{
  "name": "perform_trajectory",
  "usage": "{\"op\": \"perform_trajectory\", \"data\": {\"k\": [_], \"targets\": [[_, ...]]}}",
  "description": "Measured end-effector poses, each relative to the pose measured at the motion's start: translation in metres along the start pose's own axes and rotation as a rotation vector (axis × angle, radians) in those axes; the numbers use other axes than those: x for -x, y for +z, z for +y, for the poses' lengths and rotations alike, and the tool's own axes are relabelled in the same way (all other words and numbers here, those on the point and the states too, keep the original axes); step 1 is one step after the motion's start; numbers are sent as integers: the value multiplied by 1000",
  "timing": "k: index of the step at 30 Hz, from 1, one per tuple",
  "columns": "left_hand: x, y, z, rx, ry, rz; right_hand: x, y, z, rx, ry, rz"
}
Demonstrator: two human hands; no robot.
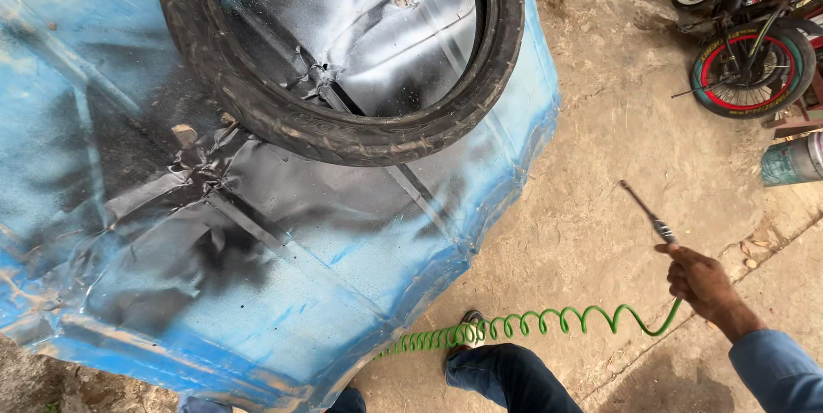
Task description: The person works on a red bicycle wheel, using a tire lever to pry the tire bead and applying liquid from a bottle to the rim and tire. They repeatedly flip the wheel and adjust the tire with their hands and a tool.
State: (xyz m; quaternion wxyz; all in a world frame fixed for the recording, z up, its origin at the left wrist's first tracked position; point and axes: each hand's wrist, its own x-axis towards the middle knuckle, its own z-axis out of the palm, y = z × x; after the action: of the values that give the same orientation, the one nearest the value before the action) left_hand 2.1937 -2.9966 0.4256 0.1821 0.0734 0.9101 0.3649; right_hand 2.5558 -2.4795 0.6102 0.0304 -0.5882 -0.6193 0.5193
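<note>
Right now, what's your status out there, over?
Right hand gripping air blow gun, nozzle aimed toward tyre. Left hand out of view. Green coiled hose trailing past foot. Tyre flat on blue sheet, untouched.

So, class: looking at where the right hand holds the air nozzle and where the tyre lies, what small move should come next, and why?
Probably swing the right hand left, so the air nozzle points at the tyre. The nozzle tip is now over bare ground, well clear of the tyre lying flat on the blue sheet, and the green coiled hose looks slack enough to follow.
</note>
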Motion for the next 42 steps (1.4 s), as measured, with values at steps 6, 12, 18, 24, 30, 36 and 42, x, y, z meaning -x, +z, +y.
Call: {"op": "perform_trajectory", "data": {"k": [6, 12, 18, 24, 30, 36, 42], "targets": [[10, 25, -29, -11, -36, 10, -40, -22, -30, -278, -100, 19], [32, 43, -31, -25, -62, 20, -60, -37, -44, -239, -240, 27], [60, 44, 27, -17, -122, 36, -101, -83, -72, -306, -272, 1], [95, 89, 134, 67, -305, -121, -182, -164, -97, -431, -316, -8], [160, 104, 169, 153, -330, -392, -231, -203, -169, -568, -530, 61], [81, 117, 320, 173, -33, -744, -279, -217, -285, -433, -648, 170], [-33, 131, 561, 422, 373, -563, -337, -208, -374, -473, -698, 67]]}}
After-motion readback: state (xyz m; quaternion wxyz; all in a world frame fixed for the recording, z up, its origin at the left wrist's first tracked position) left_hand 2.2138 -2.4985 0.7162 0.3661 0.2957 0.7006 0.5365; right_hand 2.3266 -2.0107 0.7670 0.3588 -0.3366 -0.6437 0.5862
